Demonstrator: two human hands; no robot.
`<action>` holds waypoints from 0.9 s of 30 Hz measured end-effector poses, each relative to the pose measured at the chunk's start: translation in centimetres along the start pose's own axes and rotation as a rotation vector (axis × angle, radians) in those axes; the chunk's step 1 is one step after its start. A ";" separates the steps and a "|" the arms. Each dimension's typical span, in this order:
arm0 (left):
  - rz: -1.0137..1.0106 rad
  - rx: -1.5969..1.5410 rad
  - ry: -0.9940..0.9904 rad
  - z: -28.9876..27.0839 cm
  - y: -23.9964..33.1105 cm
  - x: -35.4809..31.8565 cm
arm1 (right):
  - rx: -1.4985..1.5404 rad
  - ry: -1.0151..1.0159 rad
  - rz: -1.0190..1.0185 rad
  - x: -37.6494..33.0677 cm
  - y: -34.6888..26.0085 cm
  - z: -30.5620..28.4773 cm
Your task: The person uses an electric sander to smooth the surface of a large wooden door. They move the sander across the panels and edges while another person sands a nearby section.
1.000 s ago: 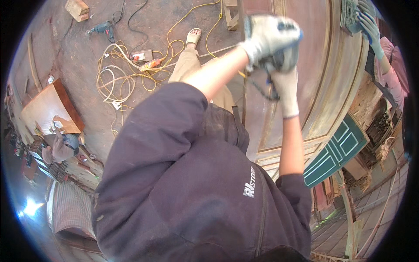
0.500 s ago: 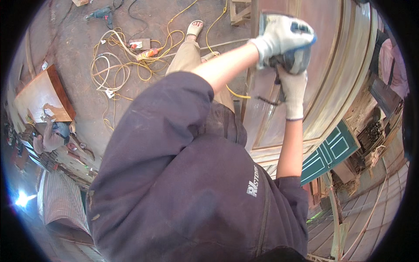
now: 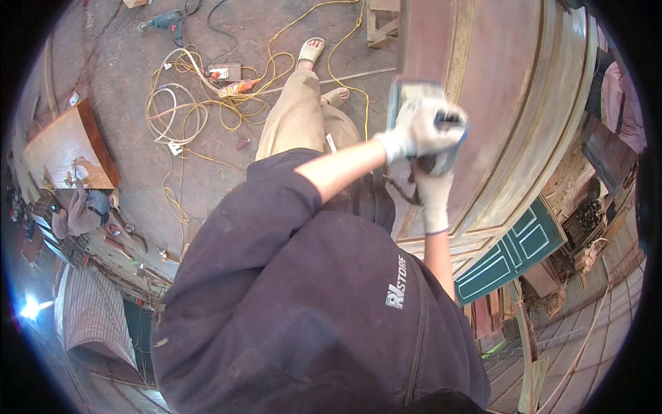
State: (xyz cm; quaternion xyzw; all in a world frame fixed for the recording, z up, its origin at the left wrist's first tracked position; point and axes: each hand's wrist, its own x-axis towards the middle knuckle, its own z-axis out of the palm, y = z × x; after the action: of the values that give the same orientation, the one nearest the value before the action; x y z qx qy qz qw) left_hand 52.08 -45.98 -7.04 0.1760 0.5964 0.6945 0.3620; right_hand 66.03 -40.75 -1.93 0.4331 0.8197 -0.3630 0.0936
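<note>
We hold the handheld sander (image 3: 443, 161) at the left side of the panelled wooden door (image 3: 493, 103), our gloved left hand (image 3: 429, 127) curled over its top, that forearm slanting far and to the right. Our gloved right hand (image 3: 434, 196) grips its near end, the forearm running almost straight away from us. Farther left, a yellow cord (image 3: 367, 114) and a coiled pale hose (image 3: 205, 117) lie on the floor (image 3: 131, 96).

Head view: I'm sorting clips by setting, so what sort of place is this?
Probably a woodworking shop: it has a large panelled wooden door, what looks like a handheld power sander beside it, and a power drill lying on the floor.
</note>
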 end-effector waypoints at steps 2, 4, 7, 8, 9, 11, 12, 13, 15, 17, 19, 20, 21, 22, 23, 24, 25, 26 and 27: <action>0.057 0.059 0.084 -1.7 0.8 4.4 | 0.055 -0.020 0.065 4.3 -3.3 -0.5; 0.038 -0.028 0.038 -3.8 1.4 8.7 | 0.057 -0.069 0.110 8.2 -6.7 -0.9; 0.122 0.022 0.070 -6.5 3.1 13.7 | 0.230 -0.033 0.017 11.5 -10.9 -1.0; 0.147 0.020 0.029 -6.6 3.5 14.5 | 0.241 -0.016 0.007 12.0 -11.1 -1.1; 0.195 -0.055 0.044 -6.2 2.6 14.7 | 0.188 -0.029 0.023 12.0 -10.6 -1.0; 0.134 0.029 0.027 -5.6 1.6 11.8 | 0.170 -0.067 0.044 10.0 -9.3 -0.9; 0.103 0.068 0.024 -5.0 1.3 9.7 | 0.157 -0.089 0.053 8.4 -8.4 -0.9; 0.059 0.040 0.001 -3.3 1.1 7.6 | 0.009 -0.056 0.018 6.5 -6.5 -1.3; 0.089 0.029 0.027 -0.2 0.7 2.7 | -0.132 -0.035 -0.126 2.7 -0.3 -1.0; 0.091 0.045 -0.006 2.4 -0.6 -1.3 | -0.167 -0.038 -0.054 -1.7 3.8 -1.0; -0.009 0.037 -0.078 3.8 -0.7 -4.5 | -0.141 -0.090 0.117 -5.0 5.5 -1.4; -0.038 0.036 -0.080 4.1 -0.6 -5.7 | -0.212 -0.045 0.012 -6.1 6.4 -1.4; -0.045 0.054 -0.084 4.2 -0.6 -6.5 | -0.177 -0.106 0.087 -6.6 6.8 -1.3; -0.052 0.071 -0.089 4.2 -0.7 -6.8 | -0.142 -0.167 0.164 -6.8 7.3 -1.4; -0.055 0.080 -0.092 4.2 -0.9 -6.7 | -0.116 -0.145 0.173 -6.7 7.8 -1.5; -0.026 0.079 -0.064 3.9 -1.0 -5.9 | -0.087 -0.130 0.180 -6.0 7.1 -1.4; 0.003 0.072 -0.046 3.4 -0.7 -4.4 | -0.059 -0.106 0.195 -5.0 5.9 -1.4; 0.031 0.065 -0.029 2.9 -0.4 -2.6 | -0.007 -0.112 0.224 -2.8 4.9 -1.6; 0.066 0.052 0.011 2.3 -0.1 -0.4 | 0.043 -0.130 0.243 -0.5 3.6 -1.9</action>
State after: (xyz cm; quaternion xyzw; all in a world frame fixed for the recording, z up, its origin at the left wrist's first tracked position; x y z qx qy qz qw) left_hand 53.92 -44.69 -6.59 0.2013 0.6100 0.6912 0.3310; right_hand 69.47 -38.49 -2.22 0.5066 0.7454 -0.3939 0.1803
